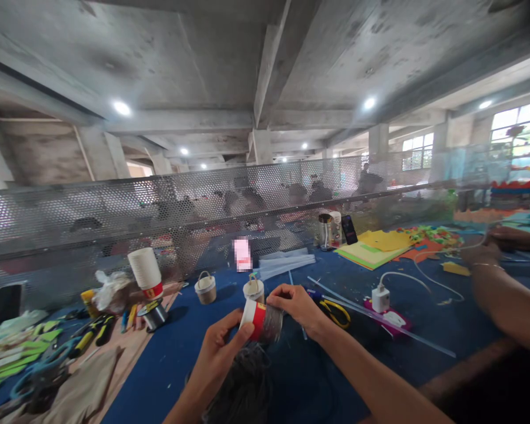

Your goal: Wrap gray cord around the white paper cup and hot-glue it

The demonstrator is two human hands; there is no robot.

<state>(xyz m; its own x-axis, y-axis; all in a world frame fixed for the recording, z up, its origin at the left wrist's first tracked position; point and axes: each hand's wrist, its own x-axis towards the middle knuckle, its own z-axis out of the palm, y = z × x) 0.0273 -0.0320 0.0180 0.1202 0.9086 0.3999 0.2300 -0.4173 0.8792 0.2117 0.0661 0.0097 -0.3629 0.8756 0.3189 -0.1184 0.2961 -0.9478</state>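
A perforated metal screen (115,218) fences the far edge of your blue table (168,359); paper cups (145,268) stack at left. Centre, your left hand (218,347) clamps a red-and-white paper cup (258,321), half wrapped in grey; your right hand (298,306) pinches its rim.

- No writing, brand, number or sign can be read anywhere in the view.
- The paper cup (252,318) with its red band, held just in front of the stack of paper cups (146,272), carries markings too blurred to make out.
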